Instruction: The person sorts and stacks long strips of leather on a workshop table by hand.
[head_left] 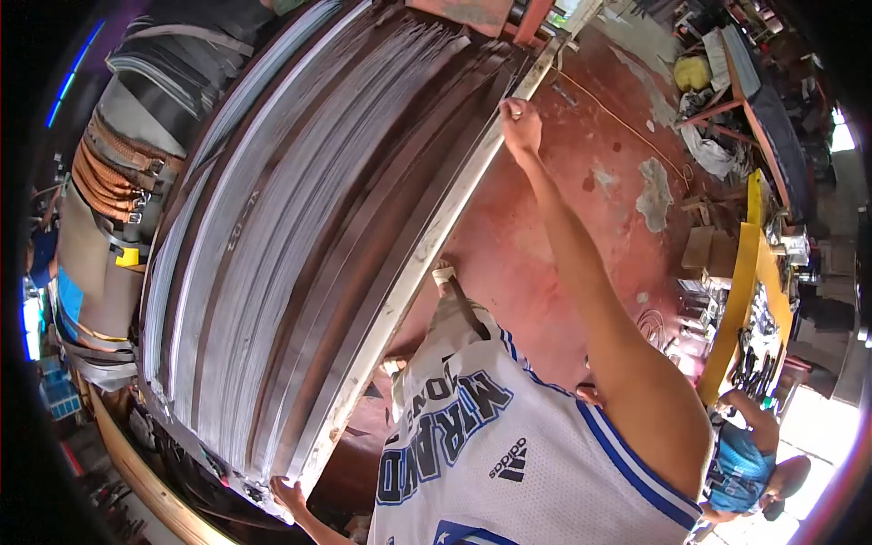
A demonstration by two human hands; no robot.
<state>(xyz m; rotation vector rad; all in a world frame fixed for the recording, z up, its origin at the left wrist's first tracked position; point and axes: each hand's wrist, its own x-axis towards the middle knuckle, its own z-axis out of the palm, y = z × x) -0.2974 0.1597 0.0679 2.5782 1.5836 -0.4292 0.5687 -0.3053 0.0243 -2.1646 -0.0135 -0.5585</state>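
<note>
Long dark brown and grey strips (300,209), which look like belt leather, lie side by side in layers on a bench. Along its near side runs a pale wooden edge (427,254). At the upper end of that edge, my right hand (520,129) is closed, fingers curled at the end of the outermost dark brown strip (400,241). Down at the lower end, my left hand (289,495) has its fingers closed on the same strip's other end. The exact grip of the fingertips is small and partly hidden in both hands.
Braided brown belts (113,168) with buckles hang beyond the bench at left. A red floor (563,218) with a thin cord lies to the right. Farther right stand a yellow beam (736,300) and a cluttered bench; a person in a blue shirt (740,463) is at lower right.
</note>
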